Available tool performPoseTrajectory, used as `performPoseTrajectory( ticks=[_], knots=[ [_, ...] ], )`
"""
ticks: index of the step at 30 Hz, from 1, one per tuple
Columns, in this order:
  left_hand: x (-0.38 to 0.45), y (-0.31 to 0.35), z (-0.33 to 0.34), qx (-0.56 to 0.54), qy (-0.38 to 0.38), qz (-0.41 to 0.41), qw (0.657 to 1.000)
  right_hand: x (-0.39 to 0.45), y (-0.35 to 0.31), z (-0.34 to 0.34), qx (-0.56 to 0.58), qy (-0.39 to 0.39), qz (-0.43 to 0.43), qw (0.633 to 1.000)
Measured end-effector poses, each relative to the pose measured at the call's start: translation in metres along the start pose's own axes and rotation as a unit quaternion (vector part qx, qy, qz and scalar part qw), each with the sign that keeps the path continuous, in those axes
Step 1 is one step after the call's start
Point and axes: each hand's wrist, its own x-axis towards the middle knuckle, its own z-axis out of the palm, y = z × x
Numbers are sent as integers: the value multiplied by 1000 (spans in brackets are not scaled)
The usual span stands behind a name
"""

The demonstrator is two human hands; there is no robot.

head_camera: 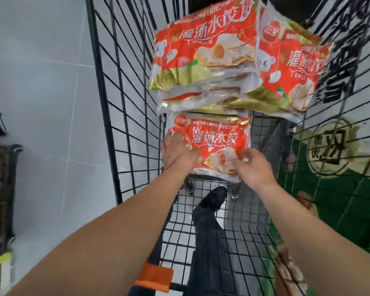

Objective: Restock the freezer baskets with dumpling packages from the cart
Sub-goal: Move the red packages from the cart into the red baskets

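Red dumpling package (214,146) against the cart (126,116) wall, left grip (177,154) flat, right grip (254,165) pinching it.

I see a black wire cart (126,116) standing on a pale tiled floor (47,86). On its wire bottom lies one red dumpling pack (220,144), and beyond it a stack of packs (205,60), with another pack (293,69) leaning at the stack's right

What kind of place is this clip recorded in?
Most likely a supermarket aisle. A black wire cart holds stacked red dumpling packages, the floor is pale tile, and a green floor graphic lies to the right. Both hands reach for the nearest package.
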Motion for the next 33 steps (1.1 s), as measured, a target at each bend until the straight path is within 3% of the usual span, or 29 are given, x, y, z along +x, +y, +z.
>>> performPoseTrajectory(
  ticks=[9, 15, 19, 24, 33],
  knots=[
    [16, -3, 38, -41, 40, -23, 998, 49, 17, 14, 215, 72, 100, 969],
    [-3, -7, 36, -61, 9, 14, 998, 50, 49, 6, 215, 116, 164, 956],
    [7, -13, 30, -87, 45, -7, 995, 46, 65, 8, 248, 142, 213, 934],
    [20, -19, 31, -85, 13, -85, 993, 42, 72, 13, 263, 153, 203, 931],
    [-17, -10, 8, -167, 5, -57, 984, -22, 62, -1, 318, 184, 177, 913]
  ],
)
